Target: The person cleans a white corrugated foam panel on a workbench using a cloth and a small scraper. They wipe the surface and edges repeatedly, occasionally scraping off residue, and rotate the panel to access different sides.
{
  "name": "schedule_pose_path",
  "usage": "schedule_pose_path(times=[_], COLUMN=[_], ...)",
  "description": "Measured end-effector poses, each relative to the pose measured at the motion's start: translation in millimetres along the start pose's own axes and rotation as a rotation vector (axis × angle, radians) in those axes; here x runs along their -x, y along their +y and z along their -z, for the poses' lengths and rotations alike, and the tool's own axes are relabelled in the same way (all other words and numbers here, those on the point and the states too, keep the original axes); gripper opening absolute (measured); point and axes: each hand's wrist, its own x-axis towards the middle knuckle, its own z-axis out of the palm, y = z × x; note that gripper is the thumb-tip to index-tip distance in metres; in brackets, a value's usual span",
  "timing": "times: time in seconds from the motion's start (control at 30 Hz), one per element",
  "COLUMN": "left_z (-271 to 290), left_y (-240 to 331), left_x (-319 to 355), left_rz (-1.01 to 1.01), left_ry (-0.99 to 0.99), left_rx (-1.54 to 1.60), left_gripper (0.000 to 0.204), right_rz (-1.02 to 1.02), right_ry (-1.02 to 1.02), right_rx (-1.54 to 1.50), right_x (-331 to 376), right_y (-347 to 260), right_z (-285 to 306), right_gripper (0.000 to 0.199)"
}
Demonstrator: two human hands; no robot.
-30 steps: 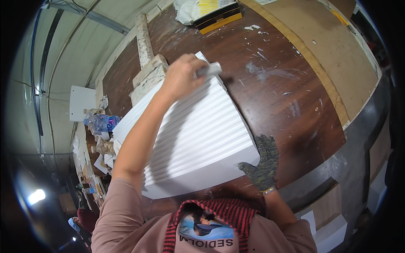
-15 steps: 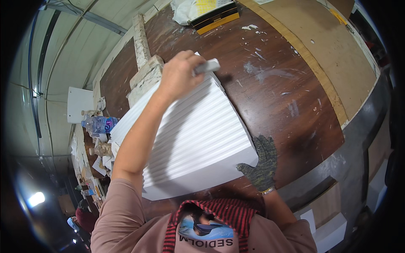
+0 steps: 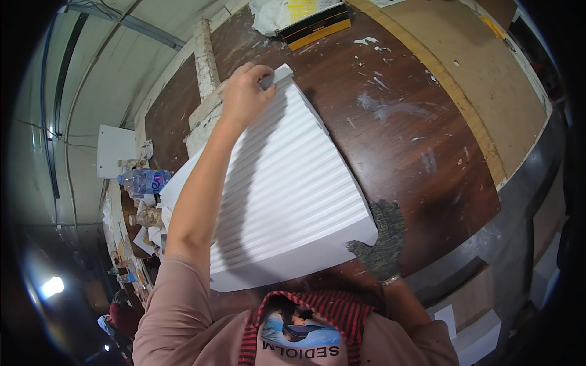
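A white ribbed panel (image 3: 293, 183) with long parallel grooves and a plain near side lies slanted across the dark wood-grain table. At its far end is my bare left hand (image 3: 244, 94), fingers bent round a small white block (image 3: 281, 76) that rests on the ribs there. The block's exact kind is unclear, and my hand hides part of it. My right hand (image 3: 381, 241), in a dark speckled knit glove, grips the panel's near right corner. Its thumb lies against the near side and its fingers run along the right edge.
A whitish bar (image 3: 206, 61) with a wider block end lies left of the panel. A black and yellow box (image 3: 317, 27) stands at the far edge. Plastic bottles (image 3: 145, 181) and scraps crowd the left. A brown board (image 3: 488, 79) lies at far right; another person (image 3: 122, 314) is lower left.
My left hand has moved a little left and farther away with the white block, to the panel's far end. My right hand stays at the corner.
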Motion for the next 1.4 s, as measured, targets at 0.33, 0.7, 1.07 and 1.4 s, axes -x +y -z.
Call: schedule_pose_path(times=[0.33, 0.7, 1.07, 1.4], left_z=[5, -5, -13, -17], left_y=[51, 11, -25, -28], left_x=[39, 7, -7, -13], left_rz=[-0.385, -0.185, -0.010, 0.036], left_ry=[-0.310, -0.149, -0.100, 0.038], left_rx=[0.117, -0.087, -0.005, -0.037], left_gripper=[0.033, 0.031, 0.028, 0.028], right_rz=[0.016, 0.018, 0.029, 0.018], right_ry=[0.005, 0.000, 0.024, 0.026], right_rx=[0.018, -0.025, 0.009, 0.025], right_x=[-2, -1, -2, 2], right_y=[-1, 1, -1, 3], right_z=[0, -1, 1, -5], right_gripper=[0.094, 0.091, 0.092, 0.094])
